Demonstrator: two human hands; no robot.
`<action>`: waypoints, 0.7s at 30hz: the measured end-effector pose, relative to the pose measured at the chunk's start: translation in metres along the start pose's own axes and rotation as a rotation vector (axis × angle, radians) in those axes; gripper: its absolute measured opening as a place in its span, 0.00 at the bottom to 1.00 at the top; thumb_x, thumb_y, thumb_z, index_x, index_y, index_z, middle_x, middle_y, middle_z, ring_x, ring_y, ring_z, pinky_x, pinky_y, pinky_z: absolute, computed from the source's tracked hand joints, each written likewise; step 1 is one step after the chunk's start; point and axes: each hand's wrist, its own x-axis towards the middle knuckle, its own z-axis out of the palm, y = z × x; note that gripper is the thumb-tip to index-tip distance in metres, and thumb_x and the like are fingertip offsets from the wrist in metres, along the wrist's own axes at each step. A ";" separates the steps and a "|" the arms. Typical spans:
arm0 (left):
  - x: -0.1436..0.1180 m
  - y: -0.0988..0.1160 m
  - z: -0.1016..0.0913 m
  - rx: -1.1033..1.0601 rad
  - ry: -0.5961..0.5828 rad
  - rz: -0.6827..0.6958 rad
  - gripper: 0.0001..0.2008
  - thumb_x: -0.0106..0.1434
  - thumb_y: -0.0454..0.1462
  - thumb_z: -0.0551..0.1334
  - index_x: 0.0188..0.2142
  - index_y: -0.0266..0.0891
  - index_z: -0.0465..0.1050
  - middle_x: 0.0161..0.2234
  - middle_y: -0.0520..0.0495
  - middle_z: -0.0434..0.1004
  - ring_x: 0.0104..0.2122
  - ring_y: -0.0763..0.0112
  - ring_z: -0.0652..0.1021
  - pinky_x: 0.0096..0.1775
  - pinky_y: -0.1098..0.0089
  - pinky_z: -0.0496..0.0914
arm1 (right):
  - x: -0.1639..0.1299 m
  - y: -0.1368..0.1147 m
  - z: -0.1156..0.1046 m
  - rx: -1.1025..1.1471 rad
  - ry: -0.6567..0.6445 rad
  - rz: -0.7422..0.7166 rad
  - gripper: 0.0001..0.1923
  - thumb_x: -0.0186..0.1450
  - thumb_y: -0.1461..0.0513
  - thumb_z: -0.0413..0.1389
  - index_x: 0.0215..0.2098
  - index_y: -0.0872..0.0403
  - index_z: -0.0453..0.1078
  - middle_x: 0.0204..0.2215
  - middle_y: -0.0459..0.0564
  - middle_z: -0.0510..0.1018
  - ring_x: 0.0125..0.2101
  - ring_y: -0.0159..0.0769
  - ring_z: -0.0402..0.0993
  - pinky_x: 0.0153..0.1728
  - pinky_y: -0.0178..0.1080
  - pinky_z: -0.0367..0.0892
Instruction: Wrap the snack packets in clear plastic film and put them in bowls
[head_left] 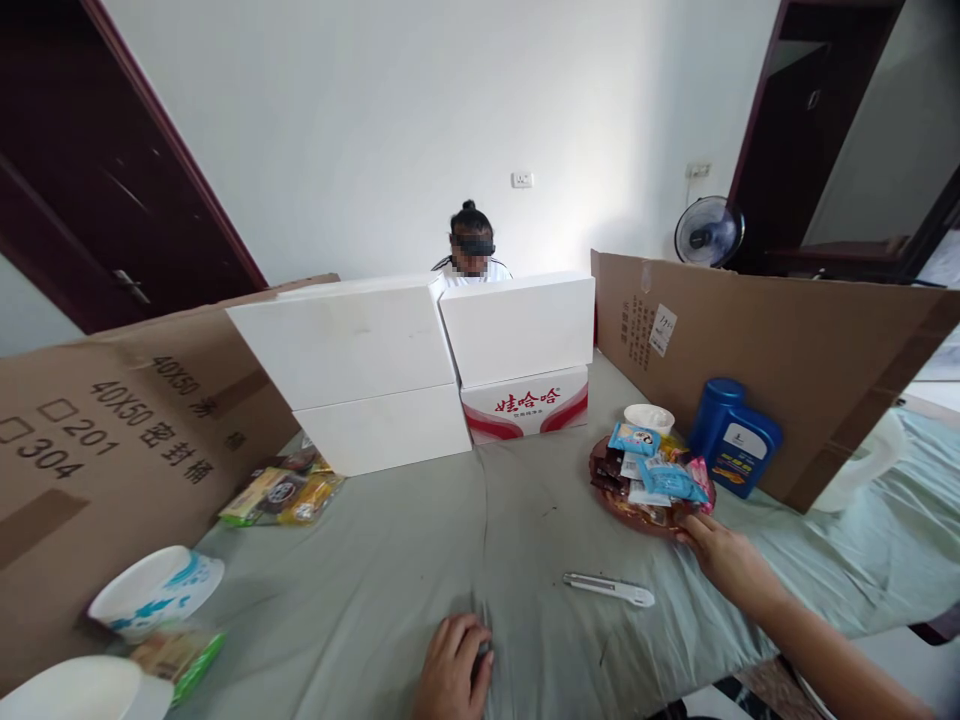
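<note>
My right hand [721,553] reaches out and touches the near rim of a reddish plate [622,505] piled with several small snack packets [660,475]. My left hand [452,668] rests on the grey-green tablecloth at the near edge, fingers curled over a small dark object I cannot make out. A white utility knife [609,589] lies on the cloth between the two hands, touched by neither.
A blue jug [733,437] and a small white cup [649,416] stand behind the plate. White boxes [405,360] and cardboard panels [780,345] wall the table. Snack packets [281,492] lie at left, paper bowls [154,590] at the near left. A person sits behind the boxes.
</note>
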 end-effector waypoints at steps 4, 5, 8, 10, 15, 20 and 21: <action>0.000 -0.003 0.001 0.008 -0.011 0.012 0.08 0.64 0.36 0.55 0.35 0.43 0.72 0.36 0.46 0.75 0.36 0.63 0.77 0.36 0.66 0.75 | 0.030 0.010 0.000 0.011 -0.062 0.071 0.14 0.71 0.60 0.42 0.46 0.53 0.67 0.44 0.54 0.76 0.39 0.39 0.75 0.36 0.38 0.65; 0.000 -0.003 0.001 0.006 -0.011 0.015 0.07 0.64 0.36 0.55 0.35 0.43 0.72 0.36 0.46 0.75 0.36 0.63 0.77 0.36 0.66 0.75 | 0.039 0.011 0.001 0.014 -0.066 0.080 0.14 0.71 0.61 0.42 0.47 0.54 0.67 0.45 0.54 0.75 0.41 0.39 0.75 0.37 0.37 0.64; 0.000 -0.005 0.001 0.003 -0.012 0.019 0.07 0.64 0.36 0.55 0.36 0.43 0.72 0.36 0.45 0.75 0.36 0.63 0.76 0.37 0.66 0.74 | 0.070 0.014 0.003 0.011 -0.057 0.107 0.14 0.71 0.62 0.42 0.47 0.55 0.67 0.46 0.56 0.74 0.43 0.38 0.73 0.39 0.36 0.63; -0.001 -0.004 0.001 -0.005 -0.033 0.014 0.07 0.64 0.36 0.55 0.36 0.42 0.72 0.36 0.45 0.74 0.36 0.63 0.76 0.37 0.66 0.74 | 0.092 0.018 0.005 0.005 -0.053 0.136 0.15 0.71 0.62 0.43 0.48 0.55 0.67 0.47 0.56 0.74 0.44 0.38 0.73 0.40 0.36 0.62; -0.001 0.004 -0.002 -0.023 -0.068 -0.051 0.08 0.65 0.35 0.54 0.36 0.41 0.72 0.36 0.45 0.73 0.37 0.64 0.75 0.37 0.67 0.73 | 0.144 0.044 0.003 -0.011 -0.076 0.192 0.14 0.69 0.63 0.46 0.49 0.55 0.69 0.47 0.56 0.74 0.43 0.39 0.73 0.38 0.35 0.62; 0.003 0.011 -0.005 -0.062 -0.057 -0.062 0.07 0.64 0.32 0.54 0.36 0.41 0.70 0.36 0.45 0.72 0.36 0.64 0.75 0.36 0.67 0.73 | 0.174 0.067 0.000 -0.042 -0.020 0.256 0.17 0.67 0.67 0.44 0.48 0.60 0.71 0.47 0.65 0.73 0.40 0.42 0.75 0.35 0.37 0.61; 0.004 0.011 -0.006 -0.067 -0.057 -0.065 0.07 0.63 0.31 0.54 0.36 0.41 0.69 0.36 0.45 0.72 0.36 0.64 0.74 0.36 0.67 0.73 | 0.177 0.067 0.001 -0.048 0.013 0.261 0.19 0.67 0.67 0.42 0.49 0.62 0.71 0.48 0.69 0.71 0.39 0.42 0.75 0.34 0.38 0.61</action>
